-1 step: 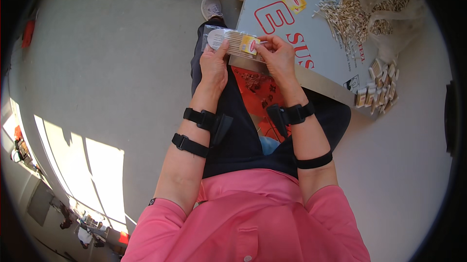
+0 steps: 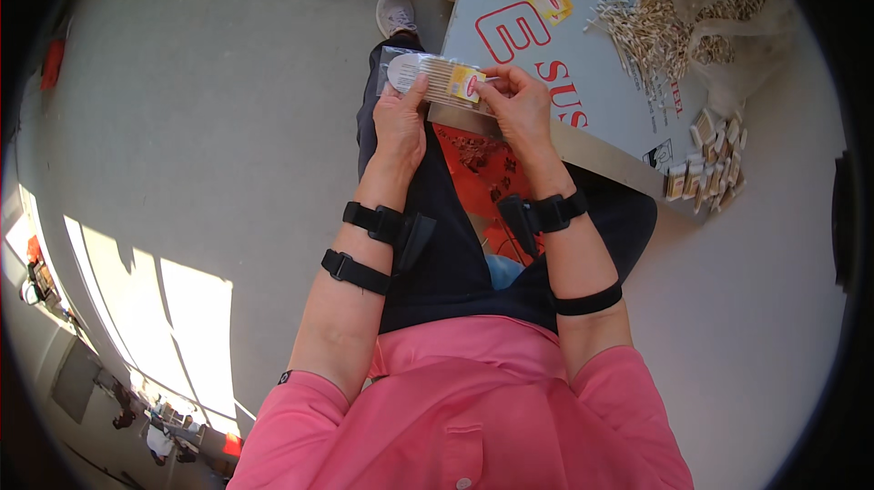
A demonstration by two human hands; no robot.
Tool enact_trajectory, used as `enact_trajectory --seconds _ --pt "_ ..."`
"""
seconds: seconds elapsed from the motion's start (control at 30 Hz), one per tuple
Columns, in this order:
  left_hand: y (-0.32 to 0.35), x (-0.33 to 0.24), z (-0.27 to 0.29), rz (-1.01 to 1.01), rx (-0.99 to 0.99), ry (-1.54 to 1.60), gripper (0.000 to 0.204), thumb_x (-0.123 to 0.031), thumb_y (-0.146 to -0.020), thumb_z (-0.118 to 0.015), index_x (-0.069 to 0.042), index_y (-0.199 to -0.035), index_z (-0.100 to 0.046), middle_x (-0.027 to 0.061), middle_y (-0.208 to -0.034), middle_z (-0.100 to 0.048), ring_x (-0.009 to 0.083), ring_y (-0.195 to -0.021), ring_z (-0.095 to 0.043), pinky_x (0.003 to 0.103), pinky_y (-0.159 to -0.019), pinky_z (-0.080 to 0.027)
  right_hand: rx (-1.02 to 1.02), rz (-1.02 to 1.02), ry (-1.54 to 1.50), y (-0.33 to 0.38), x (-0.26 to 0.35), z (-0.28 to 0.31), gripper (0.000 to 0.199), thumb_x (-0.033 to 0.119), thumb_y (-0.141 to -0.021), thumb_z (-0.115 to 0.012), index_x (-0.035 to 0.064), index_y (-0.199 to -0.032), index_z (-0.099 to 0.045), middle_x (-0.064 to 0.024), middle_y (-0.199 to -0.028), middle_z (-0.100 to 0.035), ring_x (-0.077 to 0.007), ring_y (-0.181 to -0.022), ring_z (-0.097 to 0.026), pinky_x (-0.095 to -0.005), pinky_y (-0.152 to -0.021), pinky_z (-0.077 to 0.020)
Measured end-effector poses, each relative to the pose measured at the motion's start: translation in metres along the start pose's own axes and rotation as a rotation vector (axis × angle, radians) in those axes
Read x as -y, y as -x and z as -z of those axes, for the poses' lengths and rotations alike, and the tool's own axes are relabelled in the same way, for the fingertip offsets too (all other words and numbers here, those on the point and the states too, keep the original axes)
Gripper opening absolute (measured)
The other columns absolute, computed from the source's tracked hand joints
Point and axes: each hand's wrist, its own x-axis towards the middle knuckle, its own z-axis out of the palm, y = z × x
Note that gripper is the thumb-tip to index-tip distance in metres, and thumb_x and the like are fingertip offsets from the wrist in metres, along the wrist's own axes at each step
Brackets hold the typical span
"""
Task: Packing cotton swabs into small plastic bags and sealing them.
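A clear plastic packet of cotton swabs (image 2: 435,80) is held up over my thighs, near the edge of the table. The swabs lie side by side in it, with a white oval at the left end and a yellow printed card (image 2: 466,83) toward the right. My left hand (image 2: 401,121) grips the packet from below, thumb on its front and the other fingers hidden behind. At the other end my right hand (image 2: 521,108) is closed on the packet, its thumb and fingers at the yellow card. Whether that end is sealed cannot be made out.
On the table (image 2: 583,71) lie a loose heap of cotton swabs (image 2: 651,35), a large clear bag (image 2: 728,17) with more swabs, and yellow cards (image 2: 550,4). Several small swab bundles (image 2: 710,162) sit at its right edge. A red surface (image 2: 478,162) shows between my legs.
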Motion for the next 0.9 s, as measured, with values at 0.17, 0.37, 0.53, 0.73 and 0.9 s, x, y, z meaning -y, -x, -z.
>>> enact_trajectory --seconds 0.17,0.37,0.53,0.73,0.9 --pt "0.0 -0.001 0.0 -0.003 -0.016 -0.007 0.032 -0.007 -0.095 -0.065 -0.001 -0.125 -0.054 0.0075 -0.118 -0.065 0.0182 -0.109 -0.062 0.033 -0.1 -0.047 -0.067 0.051 0.07 0.004 0.004 -0.01 0.021 0.01 -0.081 -0.079 0.0021 -0.099 -0.071 -0.0017 -0.078 -0.071 -0.0058 -0.068 -0.063 -0.0212 -0.062 -0.0498" --pt "0.0 -0.001 -0.001 0.011 -0.018 0.001 0.032 -0.007 -0.095 -0.065 -0.001 -0.124 -0.054 0.0073 -0.118 -0.065 0.018 -0.108 -0.063 0.033 -0.1 -0.048 -0.225 0.112 0.121 0.007 0.013 -0.021 0.02 0.01 -0.073 -0.082 0.0026 -0.085 -0.068 -0.0074 -0.071 -0.07 -0.0167 -0.064 -0.068 -0.0295 -0.062 -0.0539" --pt "-0.001 -0.002 0.004 0.008 -0.007 -0.01 0.031 -0.009 -0.096 -0.065 -0.002 -0.124 -0.055 0.0071 -0.118 -0.065 0.0177 -0.109 -0.062 0.033 -0.1 -0.048 -0.248 0.123 0.187 0.012 0.017 -0.028 0.025 0.013 -0.076 -0.083 0.0021 -0.091 -0.066 -0.0078 -0.08 -0.071 -0.017 -0.073 -0.069 -0.0326 -0.067 -0.0546" --pt "-0.003 -0.01 -0.004 0.015 0.044 0.175 0.036 -0.027 -0.101 -0.058 -0.003 -0.128 -0.053 0.0103 -0.127 -0.062 0.0216 -0.12 -0.057 0.036 -0.108 -0.041 -0.275 0.335 -0.6 0.021 0.001 -0.038 0.034 0.02 -0.107 -0.041 0.0008 -0.136 -0.042 -0.0117 -0.141 -0.048 -0.0237 -0.134 -0.047 -0.0364 -0.113 -0.0381" --pt "-0.006 -0.007 -0.013 -0.025 -0.033 0.122 0.044 -0.032 -0.101 -0.057 -0.003 -0.134 -0.048 0.0126 -0.136 -0.057 0.0228 -0.125 -0.053 0.038 -0.11 -0.039 -0.295 0.365 -0.631 0.021 -0.002 -0.057 0.04 0.023 -0.109 -0.03 0.0029 -0.144 -0.033 -0.0138 -0.151 -0.036 -0.0267 -0.146 -0.031 -0.0418 -0.121 -0.0252"
